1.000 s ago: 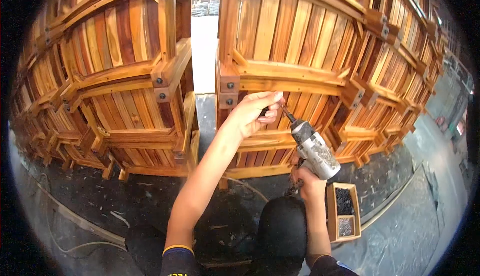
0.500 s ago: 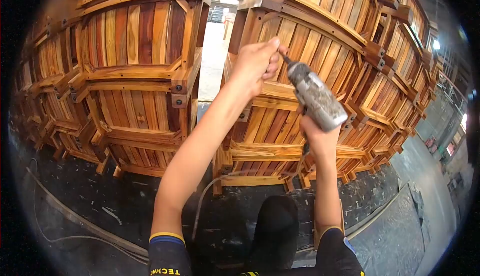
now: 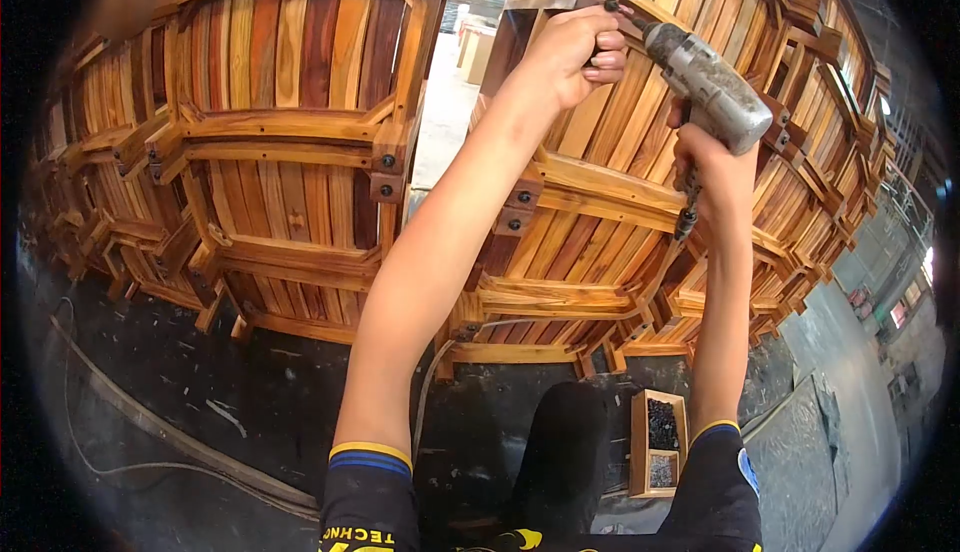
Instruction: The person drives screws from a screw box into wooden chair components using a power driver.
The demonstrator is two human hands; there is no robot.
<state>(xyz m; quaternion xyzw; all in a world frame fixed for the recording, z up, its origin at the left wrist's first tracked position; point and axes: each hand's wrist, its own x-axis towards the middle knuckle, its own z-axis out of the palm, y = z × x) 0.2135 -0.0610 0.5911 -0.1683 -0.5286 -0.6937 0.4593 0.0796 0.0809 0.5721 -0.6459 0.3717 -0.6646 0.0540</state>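
My left hand (image 3: 582,52) is raised beside the top corner of the right wooden stack, its fingers curled in a closed pinch. A small dark bolt (image 3: 611,5) shows at its fingertips, close to the tip of the power driver. In my right hand (image 3: 712,167) is the handle of the grey, worn power driver (image 3: 715,92), which points up and left at the bolt. An air hose fitting (image 3: 686,222) hangs below the handle. The slatted wooden panels (image 3: 610,252) behind both hands have dark bolts at their corner blocks.
More stacked slatted wood (image 3: 290,132) stands on the left, across a narrow gap. A divided wooden box (image 3: 637,452) with dark and silvery small hardware lies on the black floor covering. A hose (image 3: 150,468) runs along the floor at the left.
Both hands and the driver have moved up and right to the stack's top corner. The bolt at the left fingertips and the hardware box have come into view.
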